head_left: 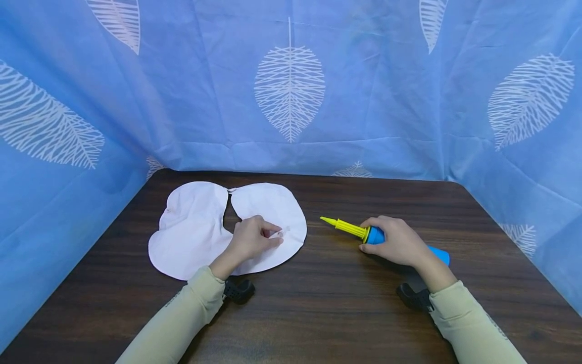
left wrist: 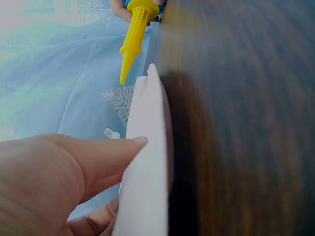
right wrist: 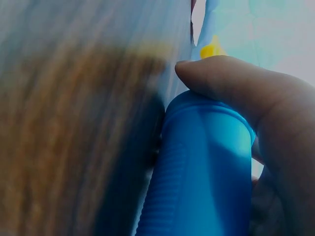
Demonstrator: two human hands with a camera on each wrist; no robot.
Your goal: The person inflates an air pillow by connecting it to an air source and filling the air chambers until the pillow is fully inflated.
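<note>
A flat, deflated white inflatable cushion (head_left: pixel 195 230) lies on the dark wooden table (head_left: pixel 327 303), left of centre. My left hand (head_left: pixel 272 236) rests on its right lobe and pinches the sheet beside a small clear valve (head_left: pixel 280 233). In the left wrist view the thumb (left wrist: pixel 98 155) lies on the white cushion (left wrist: pixel 147 162), with the valve (left wrist: pixel 111 133) just past it. My right hand (head_left: pixel 370 236) grips a blue hand pump (head_left: pixel 438 254) lying on the table, its yellow nozzle (head_left: pixel 343 227) pointing left toward the cushion. The right wrist view shows the thumb (right wrist: pixel 231 81) over the blue pump barrel (right wrist: pixel 206 172).
Blue curtains with white leaf prints (head_left: pixel 289 91) close in the table at the back and on both sides. Bare wood lies between the two hands and along the front edge. A black wrist-camera mount (head_left: pixel 239 291) sits under each sleeve.
</note>
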